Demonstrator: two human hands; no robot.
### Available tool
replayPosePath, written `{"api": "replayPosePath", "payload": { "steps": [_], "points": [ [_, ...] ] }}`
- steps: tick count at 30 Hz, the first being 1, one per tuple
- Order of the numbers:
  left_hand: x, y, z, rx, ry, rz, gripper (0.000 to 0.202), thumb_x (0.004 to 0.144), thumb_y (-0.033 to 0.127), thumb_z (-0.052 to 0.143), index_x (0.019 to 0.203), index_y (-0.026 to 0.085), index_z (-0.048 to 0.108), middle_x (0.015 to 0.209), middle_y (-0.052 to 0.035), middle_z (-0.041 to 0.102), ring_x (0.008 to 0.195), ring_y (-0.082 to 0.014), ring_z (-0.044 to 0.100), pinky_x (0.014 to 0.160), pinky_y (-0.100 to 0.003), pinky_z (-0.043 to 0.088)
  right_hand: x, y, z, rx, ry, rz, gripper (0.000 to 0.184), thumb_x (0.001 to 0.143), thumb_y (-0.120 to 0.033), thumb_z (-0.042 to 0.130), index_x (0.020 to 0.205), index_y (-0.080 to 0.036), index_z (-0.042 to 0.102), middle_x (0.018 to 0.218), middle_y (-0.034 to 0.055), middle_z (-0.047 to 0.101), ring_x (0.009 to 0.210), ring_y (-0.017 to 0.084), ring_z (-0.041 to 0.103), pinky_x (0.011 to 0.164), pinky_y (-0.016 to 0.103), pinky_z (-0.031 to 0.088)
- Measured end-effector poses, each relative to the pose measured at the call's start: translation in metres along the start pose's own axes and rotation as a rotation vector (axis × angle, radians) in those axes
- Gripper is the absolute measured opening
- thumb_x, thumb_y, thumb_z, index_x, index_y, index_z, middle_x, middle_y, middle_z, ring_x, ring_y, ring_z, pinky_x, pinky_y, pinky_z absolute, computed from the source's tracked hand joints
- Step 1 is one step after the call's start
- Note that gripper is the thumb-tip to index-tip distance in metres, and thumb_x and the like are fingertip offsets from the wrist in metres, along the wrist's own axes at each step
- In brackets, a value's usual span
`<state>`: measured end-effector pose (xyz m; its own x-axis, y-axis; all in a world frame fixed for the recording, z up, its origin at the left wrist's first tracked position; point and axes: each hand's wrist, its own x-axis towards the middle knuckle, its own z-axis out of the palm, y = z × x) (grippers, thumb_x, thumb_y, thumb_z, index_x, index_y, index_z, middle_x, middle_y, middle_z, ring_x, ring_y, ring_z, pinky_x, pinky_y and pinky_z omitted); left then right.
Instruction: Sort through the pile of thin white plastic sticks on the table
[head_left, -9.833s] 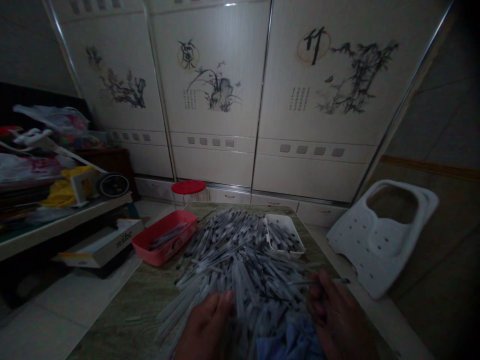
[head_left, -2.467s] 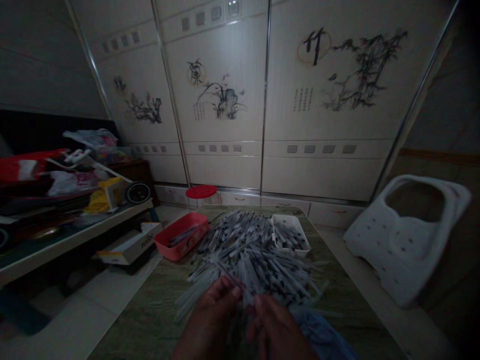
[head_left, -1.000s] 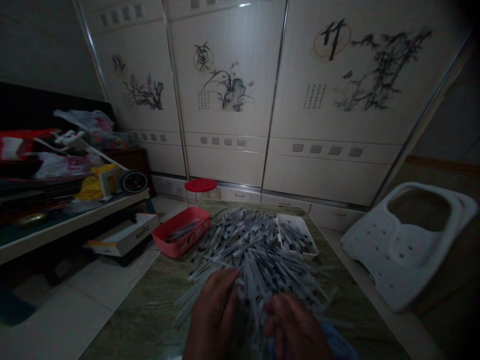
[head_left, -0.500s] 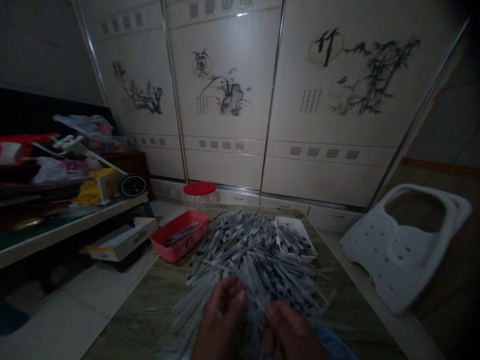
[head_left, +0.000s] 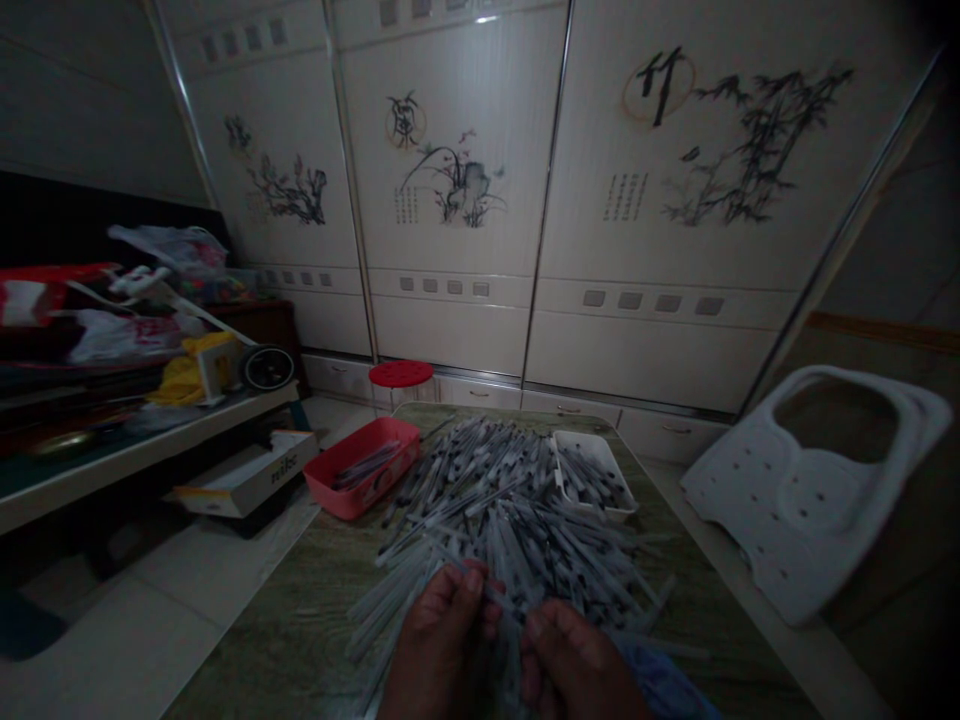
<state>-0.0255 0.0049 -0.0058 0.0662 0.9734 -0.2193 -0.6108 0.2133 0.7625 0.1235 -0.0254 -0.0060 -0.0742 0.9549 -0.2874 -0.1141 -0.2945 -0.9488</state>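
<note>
A large heap of thin plastic tubes with dark marks (head_left: 510, 510), possibly pen refills, covers the middle of a stone-patterned tabletop (head_left: 255, 650). At its near edge, my left hand (head_left: 440, 645) curls around several tubes, and my right hand (head_left: 574, 665) pinches more of them close beside it. The tubes in both hands are partly hidden by my fingers. A blue cloth (head_left: 660, 670) lies at the near right, under my right hand's side. Beyond the heap, a red tray (head_left: 360, 467) and a white tray (head_left: 592, 472) each hold more tubes.
A white perforated moulded plastic seat (head_left: 806, 490) stands right of the table. A red stool (head_left: 400, 373) stands beyond it, before tall painted cabinets (head_left: 450, 200). To the left are a shelf (head_left: 142, 450) piled with bags and a cardboard box (head_left: 247, 475).
My hands stay at the heap's near edge, with the left hand shifted slightly and its fingers moved among the tubes. The view has tilted a little.
</note>
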Motion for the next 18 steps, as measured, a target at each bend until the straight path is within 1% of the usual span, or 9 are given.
{"api": "replayPosePath", "payload": {
  "steps": [3,5,9,15,18],
  "points": [
    [0.0003,-0.0002,0.0002,-0.009,-0.012,-0.021,0.043,0.073,0.052,0.092,0.089,0.017,0.073,0.078,-0.0025,0.074,0.061,-0.0089,0.056,0.061,-0.020,0.046,0.0007,0.0010,0.0021,0.017,0.018,0.057,0.072,0.078,-0.092,0.056,0.080,-0.021,0.061,0.052,-0.0021,0.062,0.038,0.007,0.043,0.040,0.020,0.024],
    [0.0003,0.0001,0.0009,-0.020,-0.025,-0.026,0.043,0.073,0.052,0.093,0.089,0.018,0.073,0.078,-0.0019,0.074,0.060,-0.0090,0.055,0.060,-0.020,0.046,0.0003,0.0005,0.0037,0.036,0.031,0.076,0.072,0.078,-0.093,0.057,0.080,-0.021,0.061,0.050,-0.0029,0.061,0.038,0.007,0.043,0.040,0.020,0.026],
    [-0.0009,0.0002,0.0013,-0.015,-0.020,-0.020,0.041,0.075,0.051,0.091,0.087,0.018,0.072,0.079,-0.0019,0.074,0.061,-0.0084,0.055,0.062,-0.021,0.047,-0.0015,-0.0019,0.0056,0.043,0.023,0.031,0.070,0.074,-0.091,0.064,0.077,-0.022,0.060,0.051,-0.0050,0.058,0.039,0.007,0.042,0.041,0.019,0.028],
    [-0.0022,-0.0005,0.0013,-0.020,-0.023,-0.033,0.042,0.073,0.050,0.093,0.090,0.019,0.072,0.081,-0.0020,0.074,0.063,-0.0102,0.058,0.063,-0.023,0.049,-0.0023,-0.0004,0.0094,0.103,0.028,0.087,0.070,0.074,-0.092,0.063,0.077,-0.022,0.059,0.051,-0.0045,0.056,0.040,0.008,0.044,0.041,0.018,0.030],
    [-0.0015,0.0005,0.0021,-0.021,-0.013,-0.033,0.044,0.070,0.052,0.095,0.087,0.019,0.072,0.079,-0.0015,0.073,0.061,-0.0098,0.057,0.062,-0.022,0.048,-0.0017,0.0015,0.0091,0.071,0.021,0.041,0.071,0.073,-0.092,0.064,0.077,-0.022,0.058,0.052,-0.0062,0.054,0.041,0.006,0.040,0.042,0.018,0.028]
  ]
}}
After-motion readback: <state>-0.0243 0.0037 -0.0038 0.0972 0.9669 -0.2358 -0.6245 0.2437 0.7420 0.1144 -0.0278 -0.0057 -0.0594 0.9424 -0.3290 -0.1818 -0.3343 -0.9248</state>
